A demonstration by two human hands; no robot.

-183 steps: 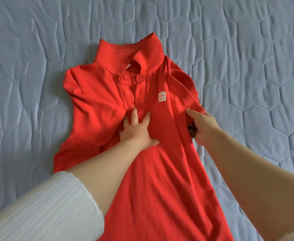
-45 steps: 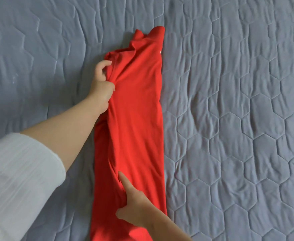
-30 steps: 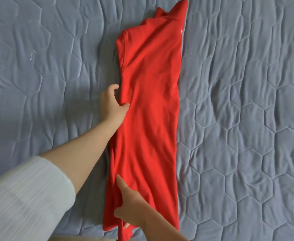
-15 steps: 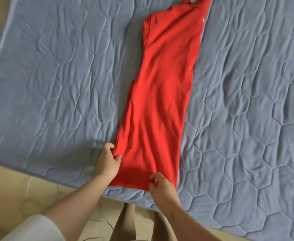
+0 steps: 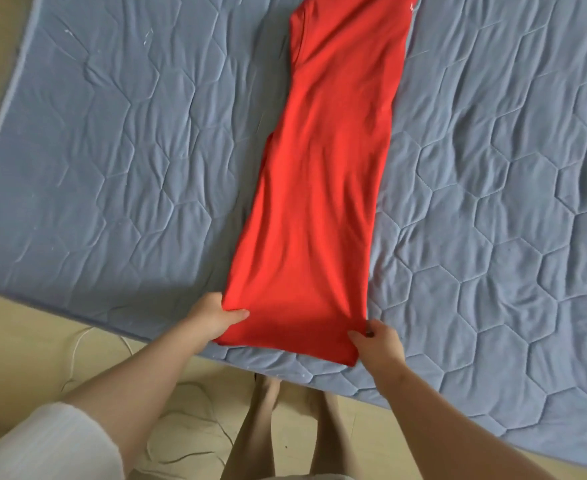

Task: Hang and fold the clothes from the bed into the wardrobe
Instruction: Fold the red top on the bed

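One piece of clothing was in view, a long red garment. It lay on the blue-grey quilted bed cover as a narrow strip, its sides already turned in lengthwise. Its top end ran out past the upper edge of the view, with a sleeve seam showing on its left side. Its hem lay close to the near edge of the bed.

The left hand pinched the left hem corner, thumb lying on top of the cloth. The right hand pinched the right hem corner, thumb and fingertips closed on the fabric. The cloth puckered a little at each grip.

By my reading, the folding of this piece was about half done. The lengthwise fold was made and lay fairly smooth, while the crosswise folds, hem toward collar, were not yet begun. After those, the garment had to be carried to the wardrobe, which was not in view. No other clothes and no hanger showed on the bed, so how much of the whole job was left could not be told. The person stood with bare legs on the beige floor at the bed's edge, well placed to bring the hem up and away from the body.
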